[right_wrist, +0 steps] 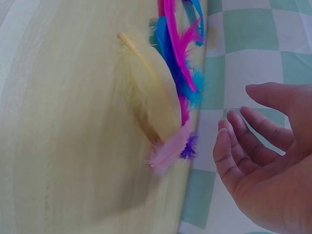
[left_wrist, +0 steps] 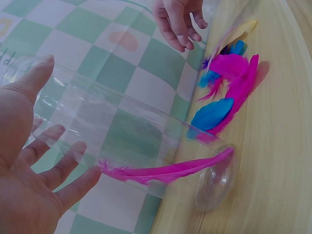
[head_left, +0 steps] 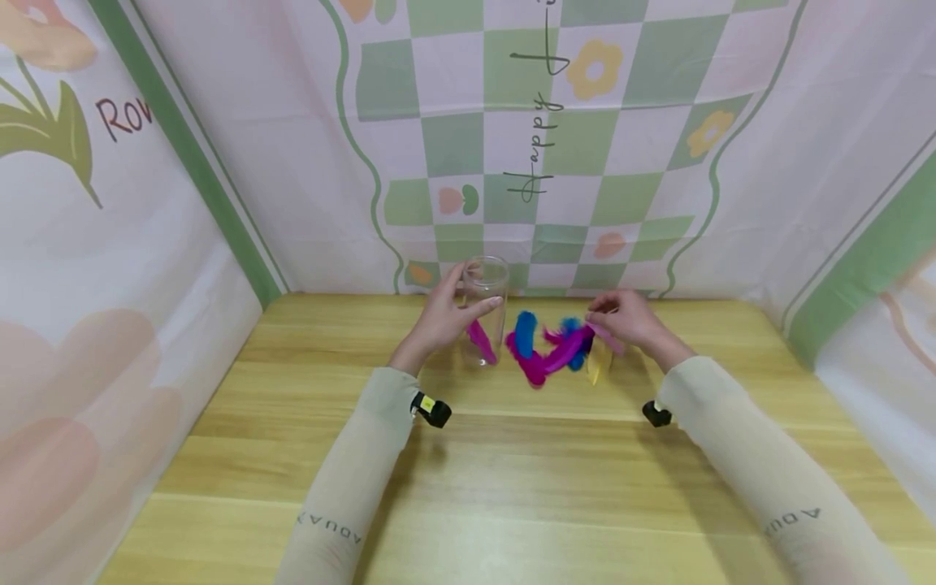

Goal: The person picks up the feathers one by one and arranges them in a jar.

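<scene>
My left hand (head_left: pixel 446 313) holds a tall clear glass (head_left: pixel 491 280) upright on the table, its thumb on the near side and its fingers around the far side. Inside the glass leans one magenta feather (left_wrist: pixel 165 170). My right hand (head_left: pixel 621 317) hovers over the right end of a loose pile of feathers, with nothing in its loosely bent fingers. The pile has magenta feathers (head_left: pixel 530 370), blue feathers (head_left: pixel 525 333), a cream-yellow feather (right_wrist: pixel 151 83), a pale pink feather (right_wrist: pixel 168 151) and a purple tip (right_wrist: pixel 189 147).
Wooden table (head_left: pixel 468 487) under both hands, with a checked green-and-white cloth (head_left: pixel 512 146) hanging right behind its back edge. More printed cloth (head_left: pixel 73 325) hangs along the left and right sides. A small black camera sits on each wrist.
</scene>
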`<move>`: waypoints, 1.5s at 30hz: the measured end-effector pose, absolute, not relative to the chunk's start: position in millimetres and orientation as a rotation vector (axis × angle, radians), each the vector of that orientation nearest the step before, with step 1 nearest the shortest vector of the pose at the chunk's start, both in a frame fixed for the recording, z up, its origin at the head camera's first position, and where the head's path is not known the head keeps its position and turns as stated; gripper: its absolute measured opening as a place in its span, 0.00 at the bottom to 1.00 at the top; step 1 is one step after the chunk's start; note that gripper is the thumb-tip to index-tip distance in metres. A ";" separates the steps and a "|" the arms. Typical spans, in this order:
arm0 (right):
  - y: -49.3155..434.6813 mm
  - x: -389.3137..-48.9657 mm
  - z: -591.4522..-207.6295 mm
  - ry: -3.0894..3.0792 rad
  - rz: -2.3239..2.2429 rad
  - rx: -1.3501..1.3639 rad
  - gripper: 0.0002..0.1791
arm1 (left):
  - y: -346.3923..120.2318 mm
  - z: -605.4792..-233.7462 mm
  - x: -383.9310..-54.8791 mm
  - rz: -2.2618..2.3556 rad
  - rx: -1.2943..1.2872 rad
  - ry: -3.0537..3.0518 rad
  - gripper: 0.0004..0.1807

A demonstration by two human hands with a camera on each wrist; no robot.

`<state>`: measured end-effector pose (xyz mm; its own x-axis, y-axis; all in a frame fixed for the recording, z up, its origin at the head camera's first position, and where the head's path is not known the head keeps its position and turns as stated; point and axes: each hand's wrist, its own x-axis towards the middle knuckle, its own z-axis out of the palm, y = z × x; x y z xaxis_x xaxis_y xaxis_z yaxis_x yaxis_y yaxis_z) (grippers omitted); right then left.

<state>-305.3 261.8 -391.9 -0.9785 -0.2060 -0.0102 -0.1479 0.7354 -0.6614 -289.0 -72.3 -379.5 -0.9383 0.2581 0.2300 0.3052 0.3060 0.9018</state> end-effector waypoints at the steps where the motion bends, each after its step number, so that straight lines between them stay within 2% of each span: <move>1: 261.8 -305.3 -393.0 2.841 -1.075 -0.283 0.18 | -72.5 -379.6 -289.0 -1.744 -0.542 -2.505 0.43; 12: 259.4 -308.0 -409.2 2.824 -1.075 -0.308 0.18 | -73.7 -381.3 -289.1 -1.733 -0.512 -2.533 0.43; 27: 252.6 -316.6 -418.1 2.798 -1.137 -0.240 0.26 | -73.7 -380.4 -290.1 -1.728 -0.524 -2.522 0.42; 45: 243.3 -324.1 -426.8 2.798 -1.173 -0.228 0.25 | -73.2 -377.6 -290.1 -1.715 -0.541 -2.533 0.41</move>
